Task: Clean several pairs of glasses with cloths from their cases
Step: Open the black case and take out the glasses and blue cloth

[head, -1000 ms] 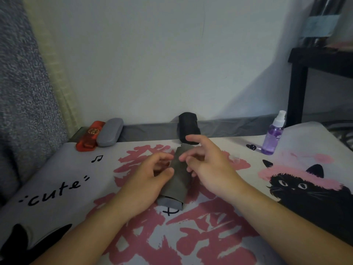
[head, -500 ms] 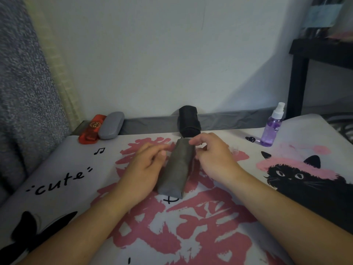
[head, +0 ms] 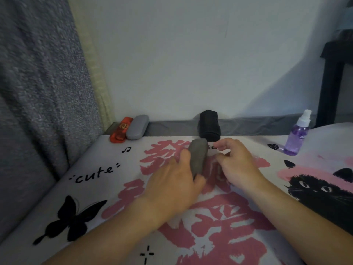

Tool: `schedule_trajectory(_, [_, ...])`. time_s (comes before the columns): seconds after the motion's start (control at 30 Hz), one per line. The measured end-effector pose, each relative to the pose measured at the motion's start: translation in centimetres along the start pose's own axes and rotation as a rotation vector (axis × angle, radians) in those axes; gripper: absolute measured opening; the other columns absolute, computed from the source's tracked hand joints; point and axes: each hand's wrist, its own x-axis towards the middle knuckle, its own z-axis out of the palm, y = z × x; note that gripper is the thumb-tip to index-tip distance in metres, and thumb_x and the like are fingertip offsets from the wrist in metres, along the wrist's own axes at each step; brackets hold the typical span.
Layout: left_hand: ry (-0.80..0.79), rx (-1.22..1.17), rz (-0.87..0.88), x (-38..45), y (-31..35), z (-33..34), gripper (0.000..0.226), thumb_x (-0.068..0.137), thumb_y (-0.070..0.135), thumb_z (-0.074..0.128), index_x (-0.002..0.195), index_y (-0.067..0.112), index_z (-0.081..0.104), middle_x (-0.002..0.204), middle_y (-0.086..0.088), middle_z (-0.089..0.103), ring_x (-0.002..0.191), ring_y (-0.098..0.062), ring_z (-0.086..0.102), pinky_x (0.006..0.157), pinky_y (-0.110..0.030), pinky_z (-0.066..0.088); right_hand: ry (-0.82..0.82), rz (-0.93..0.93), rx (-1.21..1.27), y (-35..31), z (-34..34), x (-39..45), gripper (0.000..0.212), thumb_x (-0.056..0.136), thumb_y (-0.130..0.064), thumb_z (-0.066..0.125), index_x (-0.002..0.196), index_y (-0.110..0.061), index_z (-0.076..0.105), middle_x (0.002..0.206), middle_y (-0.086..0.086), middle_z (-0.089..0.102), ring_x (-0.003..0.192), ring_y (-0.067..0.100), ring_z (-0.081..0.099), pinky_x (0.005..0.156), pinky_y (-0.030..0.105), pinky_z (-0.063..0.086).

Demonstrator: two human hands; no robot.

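A dark grey soft glasses case [head: 197, 155] lies lengthwise on the printed mat [head: 91, 190], its far end pointing at the wall. My left hand [head: 172, 186] grips the case's near end, fingers on its left side and thumb on its right. My right hand [head: 238, 167] hovers just right of the case with loosely curled fingers, and I see nothing in them. A black case [head: 209, 127] stands just behind the grey one at the mat's far edge. A red case [head: 122, 129] and a light grey hard case [head: 137, 127] lie side by side at the far left.
A purple spray bottle [head: 297, 136] stands at the far right of the mat. A grey curtain [head: 38, 92] hangs along the left side. The wall runs close behind the cases. A black table leg [head: 328, 83] rises at the right.
My left hand slid to the case's near end and closed round it. The case now lies farther away, nearly touching the black case. My right hand came off it.
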Motion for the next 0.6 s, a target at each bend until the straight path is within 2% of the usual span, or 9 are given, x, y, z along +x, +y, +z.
schedule_trajectory(0.07, [0.073, 0.006, -0.035, 1.2, -1.7, -0.6, 0.028, 0.096, 0.05, 0.047, 0.107, 0.029, 0.033, 0.095, 0.004, 0.049, 0.078, -0.013, 0.051, 0.061, -0.033, 0.039, 0.001, 0.0, 0.001, 0.0, -0.1, 0.1, 0.027, 0.1, -0.008, 0.053, 0.113, -0.032, 0.06, 0.123, -0.001, 0.056, 0.075, 0.015, 0.064, 0.052, 0.017, 0.042])
schedule_trajectory(0.13, [0.156, 0.054, -0.105, 3.6, -4.0, -1.3, 0.03, 0.097, 0.048, 0.047, 0.108, 0.024, 0.033, 0.102, -0.003, 0.048, 0.083, -0.022, 0.051, 0.066, -0.038, 0.039, -0.01, 0.006, -0.018, 0.0, -0.2, 0.2, 0.028, 0.101, -0.01, 0.053, 0.121, -0.029, 0.06, 0.123, 0.002, 0.057, 0.064, 0.013, 0.06, 0.045, 0.014, 0.039])
schedule_trajectory(0.2, [0.18, 0.091, -0.191, 6.9, -6.6, -1.5, 0.034, 0.098, 0.045, 0.046, 0.114, 0.018, 0.034, 0.109, -0.011, 0.05, 0.089, -0.029, 0.051, 0.068, -0.04, 0.04, -0.022, 0.01, -0.044, -0.2, 0.0, 0.2, 0.028, 0.101, -0.012, 0.054, 0.123, -0.028, 0.059, 0.123, 0.001, 0.056, 0.061, 0.013, 0.059, 0.044, 0.014, 0.039])
schedule_trajectory(0.33, [0.139, 0.306, -0.237, 12.5, -9.9, -0.7, 0.045, 0.098, 0.04, 0.044, 0.129, 0.008, 0.036, 0.12, -0.021, 0.053, 0.096, -0.034, 0.053, 0.074, -0.041, 0.044, -0.053, -0.002, -0.078, -0.4, 0.5, 0.1, 0.026, 0.101, -0.011, 0.055, 0.117, -0.032, 0.055, 0.125, 0.002, 0.056, 0.075, 0.015, 0.059, 0.059, 0.022, 0.041])
schedule_trajectory(0.4, [0.116, 0.407, -0.235, 14.3, -10.7, -0.5, 0.051, 0.096, 0.042, 0.046, 0.133, 0.008, 0.038, 0.123, -0.02, 0.055, 0.101, -0.034, 0.056, 0.077, -0.04, 0.045, -0.059, -0.001, -0.096, -0.3, 0.5, 0.1, 0.029, 0.101, -0.012, 0.055, 0.123, -0.031, 0.055, 0.128, -0.001, 0.053, 0.083, 0.018, 0.062, 0.065, 0.025, 0.045])
schedule_trajectory(0.47, [0.078, 0.447, -0.25, 15.6, -11.5, -0.3, 0.054, 0.095, 0.046, 0.044, 0.134, 0.008, 0.04, 0.125, -0.019, 0.055, 0.104, -0.033, 0.057, 0.08, -0.039, 0.046, -0.064, 0.008, -0.106, -0.4, 0.4, 0.1, 0.033, 0.101, -0.013, 0.055, 0.13, -0.028, 0.055, 0.13, -0.004, 0.05, 0.087, 0.018, 0.063, 0.071, 0.028, 0.048])
schedule_trajectory(0.6, [0.063, 0.498, -0.305, 16.7, -12.7, 0.0, 0.059, 0.091, 0.05, 0.041, 0.134, 0.01, 0.044, 0.129, -0.018, 0.055, 0.111, -0.034, 0.055, 0.092, -0.044, 0.049, -0.074, 0.0, -0.126, -0.4, 0.3, 0.1, 0.034, 0.101, -0.014, 0.054, 0.132, -0.026, 0.054, 0.133, -0.004, 0.049, 0.088, 0.02, 0.061, 0.075, 0.028, 0.046])
